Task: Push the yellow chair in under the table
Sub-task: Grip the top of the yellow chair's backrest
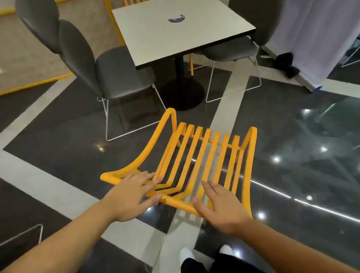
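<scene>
Yellow chair (pixel 200 156) faces the worktop (pixel 181 26), slats running straight toward it, both hands' fingers (pixel 150 178) spread loose on its top rail.

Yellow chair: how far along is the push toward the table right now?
Done: both hands have reached the yellow chair. In hand: the left hand lies on the top rail of its backrest, and the right hand sits open at the same rail, fingers spread, neither clearly gripping. Left: the whole push, since bare dark floor separates the chair from the table, and its near side between the grey chairs is open.
</scene>
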Demonstrator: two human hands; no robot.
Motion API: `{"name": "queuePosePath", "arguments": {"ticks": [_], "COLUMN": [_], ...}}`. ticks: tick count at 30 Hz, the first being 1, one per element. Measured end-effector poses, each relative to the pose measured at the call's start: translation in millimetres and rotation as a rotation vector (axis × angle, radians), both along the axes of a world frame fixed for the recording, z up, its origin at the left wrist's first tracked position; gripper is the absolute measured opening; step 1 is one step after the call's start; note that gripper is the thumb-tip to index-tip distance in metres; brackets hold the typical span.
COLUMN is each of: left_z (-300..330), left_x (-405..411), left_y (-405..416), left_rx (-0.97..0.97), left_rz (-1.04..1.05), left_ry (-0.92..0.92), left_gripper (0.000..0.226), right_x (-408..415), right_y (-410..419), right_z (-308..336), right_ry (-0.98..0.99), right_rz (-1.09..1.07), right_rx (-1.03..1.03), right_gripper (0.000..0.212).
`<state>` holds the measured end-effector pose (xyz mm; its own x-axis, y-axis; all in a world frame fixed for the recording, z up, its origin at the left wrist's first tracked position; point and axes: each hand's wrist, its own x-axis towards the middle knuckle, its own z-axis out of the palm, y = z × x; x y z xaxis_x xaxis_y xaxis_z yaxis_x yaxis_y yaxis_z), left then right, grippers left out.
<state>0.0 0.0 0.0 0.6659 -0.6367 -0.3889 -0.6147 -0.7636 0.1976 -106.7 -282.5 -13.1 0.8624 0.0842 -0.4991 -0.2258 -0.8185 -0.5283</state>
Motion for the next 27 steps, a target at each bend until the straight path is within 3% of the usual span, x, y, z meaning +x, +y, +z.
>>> {"name": "queuePosePath", "arguments": {"ticks": [5,9,14,20,23,27], "left_z": [-22.1,-37.0,-44.9,-55.4,-62.5,-71.1], "left_x": [-9.1,-3.8,15.0,46.0,56.9,59.4], "left_y": [13.5,21.8,27.4,31.6,40.1,45.0], "left_rx": [-0.037,-0.051,-0.036,0.006,0.072,0.022], "left_rz": [0.043,0.071,0.01,-0.076,-0.096,-0.135], "left_ry": [0.048,0.049,0.046,0.076,0.087,0.072], "left_gripper": [0.069,0.062,0.06,0.059,0.063,0.064], "right_x": [-14.5,-30.9,-34.1,-31.6,-27.9,-28.8], "right_y": [4.4,12.3,26.6,43.5,44.7,38.5], "right_z": [-20.1,-38.6,-50.4,-53.4,-53.9,-60.6], "right_ry": [0.16,0.053,-0.013,-0.045,-0.009,-0.003], "right_rz": [-0.013,-0.048,-0.136,-0.259,-0.27,-0.267], "right_rx": [-0.013,-0.114,-0.264,-0.38,-0.372,-0.342], "right_gripper": [0.078,0.062,0.057,0.073,0.073,0.08]}}
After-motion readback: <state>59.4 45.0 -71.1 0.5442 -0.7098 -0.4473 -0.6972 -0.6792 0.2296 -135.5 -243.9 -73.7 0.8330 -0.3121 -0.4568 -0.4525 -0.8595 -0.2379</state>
